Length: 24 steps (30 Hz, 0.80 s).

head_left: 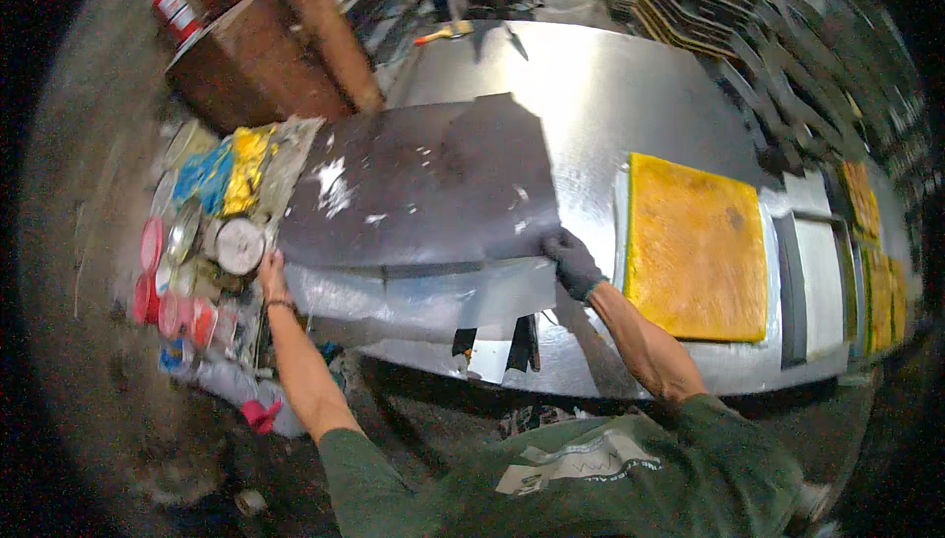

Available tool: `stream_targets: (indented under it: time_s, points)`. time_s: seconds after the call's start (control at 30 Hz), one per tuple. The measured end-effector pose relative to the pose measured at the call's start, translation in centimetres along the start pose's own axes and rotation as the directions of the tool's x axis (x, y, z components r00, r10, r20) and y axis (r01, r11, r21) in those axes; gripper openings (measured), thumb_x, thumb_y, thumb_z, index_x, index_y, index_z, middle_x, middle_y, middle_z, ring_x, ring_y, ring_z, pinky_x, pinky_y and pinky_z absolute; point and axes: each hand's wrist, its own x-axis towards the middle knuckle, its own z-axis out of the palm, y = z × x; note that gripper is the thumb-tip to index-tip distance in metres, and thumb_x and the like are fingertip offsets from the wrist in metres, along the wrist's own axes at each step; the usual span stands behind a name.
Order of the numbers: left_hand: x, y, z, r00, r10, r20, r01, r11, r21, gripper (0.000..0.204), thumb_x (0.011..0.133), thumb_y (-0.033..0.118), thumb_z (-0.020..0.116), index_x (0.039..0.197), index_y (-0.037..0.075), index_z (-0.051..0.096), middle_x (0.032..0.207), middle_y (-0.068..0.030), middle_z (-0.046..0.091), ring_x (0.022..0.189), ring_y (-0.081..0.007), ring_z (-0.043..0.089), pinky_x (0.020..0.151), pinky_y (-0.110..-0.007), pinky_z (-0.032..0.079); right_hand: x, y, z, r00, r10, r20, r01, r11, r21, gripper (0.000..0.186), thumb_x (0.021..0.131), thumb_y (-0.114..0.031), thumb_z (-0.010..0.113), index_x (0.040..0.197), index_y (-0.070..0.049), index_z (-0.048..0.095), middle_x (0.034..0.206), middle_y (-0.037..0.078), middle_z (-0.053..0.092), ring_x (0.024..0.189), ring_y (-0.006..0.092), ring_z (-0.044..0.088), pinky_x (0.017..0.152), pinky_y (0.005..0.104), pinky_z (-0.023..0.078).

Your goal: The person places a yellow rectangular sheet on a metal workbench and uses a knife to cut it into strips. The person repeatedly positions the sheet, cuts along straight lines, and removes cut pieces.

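Observation:
A large dark brown sheet [423, 179] with white smears and flakes lies over the left part of a shiny metal tabletop [650, 85]. My left hand [273, 274], bare with a band at the wrist, grips the sheet's near left corner. At the near right corner my right hand [574, 264], in a dark grey glove, pinches its edge. Along the sheet's near side shows a translucent plastic film [423, 292]. Both hands' fingertips are partly hidden at the edges.
To the right lies a yellow-orange slab [697, 248] on a pale sheet; beyond it is a grey tray [812, 282]. Tubs [148, 297], a round lid [239, 246] and blue and yellow packets [205, 179] crowd the left. A brush [445, 33] lies at the far edge, brown boards [266, 46] far left.

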Motion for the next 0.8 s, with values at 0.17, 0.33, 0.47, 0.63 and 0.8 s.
stream_targets:
  time_s: [0.17, 0.33, 0.47, 0.63, 0.8]
  points:
    - [2.4, -2.5, -2.2, 0.953, 0.266, 0.143, -0.298, 0.908, 0.294, 0.055, 0.095, 0.032, 0.062, 0.136, -0.003, 0.053, 0.134, -0.0214, 0.059, 0.123, -0.0312, 0.055, 0.107, -0.041, 0.04, 1.3, 3.2, 0.1, 0.978, -0.204, 0.046, 0.209, 0.957, -0.202, 0.04, 0.099, -0.035, 0.059, 0.124, -0.004, 0.059, 0.102, 0.008, 0.066, 0.077, 0.0162, 0.065, 0.066, 0.0328, 0.057]
    - [0.6, 6.4, 0.5, 0.955, 0.138, -0.263, 0.066, 0.766, 0.639, 0.051, 0.101, 0.042, 0.049, 0.127, 0.001, 0.062, 0.121, -0.0171, 0.067, 0.106, -0.0319, 0.062, 0.093, -0.041, 0.047, -5.3, 3.2, -5.6, 0.985, 0.152, -0.083, -0.173, 0.897, -0.407, 0.062, 0.095, -0.059, 0.054, 0.121, -0.004, 0.061, 0.09, 0.01, 0.069, 0.069, 0.0173, 0.065, 0.061, 0.0327, 0.056]
    - [-12.0, 15.6, 8.1, 0.964, 0.263, -0.045, -0.211, 0.855, 0.473, 0.048, 0.105, 0.04, 0.042, 0.11, 0.001, 0.07, 0.108, -0.014, 0.07, 0.092, -0.0274, 0.064, 0.083, -0.038, 0.05, -13.7, 0.8, -13.8, 0.978, 0.131, -0.16, -0.19, 0.871, -0.453, 0.03, 0.096, -0.036, 0.055, 0.104, -0.008, 0.062, 0.089, 0.011, 0.063, 0.066, 0.0236, 0.061, 0.054, 0.0381, 0.052]
    - [-35.4, 25.3, 22.5, 0.756, 0.583, 0.297, -0.583, 0.806, -0.097, 0.015, 0.096, 0.009, 0.06, 0.108, 0.002, 0.066, 0.103, -0.0083, 0.064, 0.091, -0.0203, 0.06, 0.08, -0.032, 0.051, -23.0, 1.8, -30.9, 0.837, -0.283, -0.469, -0.21, 0.626, -0.751, 0.031, 0.092, -0.022, 0.052, 0.111, -0.002, 0.065, 0.107, 0.019, 0.067, 0.1, 0.0349, 0.065, 0.089, 0.0456, 0.051]
    - [-46.7, 24.0, 36.1, 0.692, 0.191, 0.697, -0.119, 0.981, -0.15, 0.046, 0.097, 0.013, 0.061, 0.14, 0.001, 0.05, 0.125, -0.0141, 0.062, 0.109, -0.0221, 0.06, 0.09, -0.033, 0.049, -26.8, 3.0, -48.7, 0.224, -0.577, -0.786, -0.534, 0.602, -0.594, 0.046, 0.093, -0.036, 0.06, 0.121, 0.001, 0.065, 0.125, 0.021, 0.065, 0.117, 0.0365, 0.061, 0.099, 0.042, 0.048]
